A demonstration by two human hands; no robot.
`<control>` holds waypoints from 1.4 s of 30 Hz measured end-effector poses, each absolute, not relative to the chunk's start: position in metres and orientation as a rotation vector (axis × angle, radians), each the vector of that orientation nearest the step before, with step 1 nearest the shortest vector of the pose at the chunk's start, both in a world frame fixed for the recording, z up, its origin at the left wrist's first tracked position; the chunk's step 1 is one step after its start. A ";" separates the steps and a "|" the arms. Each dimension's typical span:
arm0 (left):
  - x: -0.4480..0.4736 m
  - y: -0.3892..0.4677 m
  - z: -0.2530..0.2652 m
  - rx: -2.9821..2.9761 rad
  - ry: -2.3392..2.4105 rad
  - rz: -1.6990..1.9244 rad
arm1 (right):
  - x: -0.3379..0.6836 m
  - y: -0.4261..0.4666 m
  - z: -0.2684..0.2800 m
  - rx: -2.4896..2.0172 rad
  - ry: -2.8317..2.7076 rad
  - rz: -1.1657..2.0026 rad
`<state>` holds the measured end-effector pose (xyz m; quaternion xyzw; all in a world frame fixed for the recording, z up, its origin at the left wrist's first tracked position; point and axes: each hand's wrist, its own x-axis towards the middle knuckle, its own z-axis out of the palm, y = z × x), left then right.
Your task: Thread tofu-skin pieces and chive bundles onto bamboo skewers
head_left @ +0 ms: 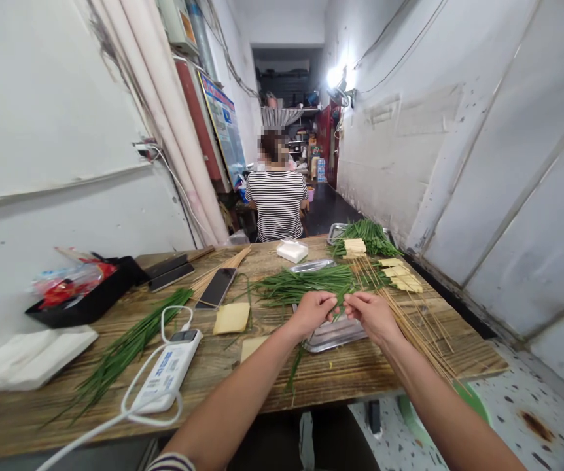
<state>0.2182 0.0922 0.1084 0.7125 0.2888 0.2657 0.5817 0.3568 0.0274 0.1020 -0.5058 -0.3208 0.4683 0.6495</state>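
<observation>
Over a metal tray point(337, 339), my left hand point(314, 309) and my right hand point(368, 311) are close together, fingers pinched on a few green chives point(339, 305) between them. A pile of long chives point(292, 285) lies across the tray just beyond my left hand. To the right of my right hand are bamboo skewers point(422, 347) with folded pale yellow tofu-skin pieces point(402, 275) on their far ends. A square tofu-skin sheet point(231, 318) lies left of my left hand, and another sheet point(253, 348) is partly hidden by my left forearm.
A power strip point(169, 373) with a looping white cable, a phone point(216, 288), loose skewers point(235, 258) and more chives point(125, 350) occupy the table's left side. A black box point(86, 297) stands at far left. A person in a striped shirt point(276, 203) sits beyond the table.
</observation>
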 end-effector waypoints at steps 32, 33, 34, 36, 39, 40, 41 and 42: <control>0.212 0.093 0.110 1.990 0.803 0.548 | 0.343 0.014 0.128 -1.839 -2.258 -0.309; 0.211 0.092 0.110 1.983 0.799 0.524 | 0.339 0.016 0.126 -1.903 -2.303 -0.300; 0.210 0.091 0.109 1.977 0.795 0.497 | 0.338 0.018 0.125 -1.951 -2.335 -0.279; 0.206 0.091 0.110 1.965 0.782 0.434 | 0.341 0.020 0.125 -1.972 -2.358 -0.221; 0.199 0.091 0.117 1.953 0.763 0.368 | 0.356 0.020 0.132 -1.931 -2.372 -0.157; 0.197 0.092 0.120 1.953 0.762 0.368 | 0.361 0.020 0.134 -1.910 -2.363 -0.114; 0.195 0.092 0.123 1.959 0.759 0.376 | 0.366 0.020 0.136 -1.885 -2.345 -0.059; 0.193 0.093 0.126 1.978 0.746 0.391 | 0.371 0.020 0.137 -1.857 -2.322 0.003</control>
